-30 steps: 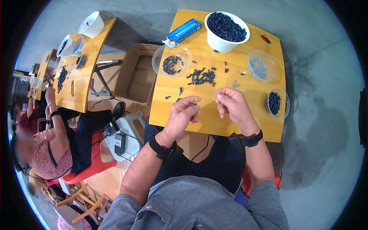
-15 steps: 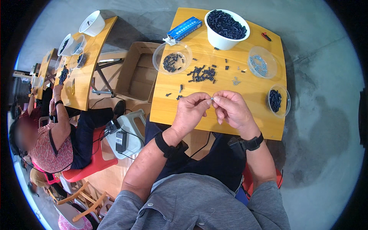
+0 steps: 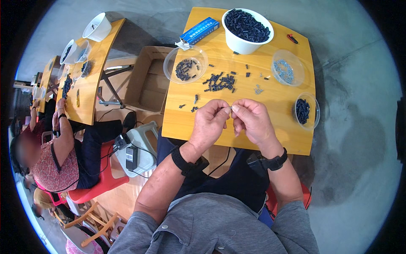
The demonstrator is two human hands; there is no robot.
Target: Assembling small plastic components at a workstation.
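Over the near edge of the wooden table, my left hand (image 3: pixel 212 120) and my right hand (image 3: pixel 253 120) meet fingertip to fingertip, each closed in a pinch. Between them is a small silvery metal piece (image 3: pixel 231 108), seemingly a screw; the fingers cover most of it. Just beyond lies a loose heap of small black plastic parts (image 3: pixel 220 82), with a few silvery screws (image 3: pixel 258 89) to its right. Several stray black parts (image 3: pixel 195 109) rest beside my left hand.
A white bucket (image 3: pixel 248 41) of black parts stands at the back, beside a blue box (image 3: pixel 202 31). Clear tubs hold black parts (image 3: pixel 186 70), silvery screws (image 3: pixel 284 71) and more black parts (image 3: pixel 303 111). A red-handled tool (image 3: pixel 292 39) lies far right. Another person (image 3: pixel 57 163) works at left.
My hands stay pinched together, with slight finger movement around the small silvery piece. The whole view has shifted a little, moving the table slightly left.
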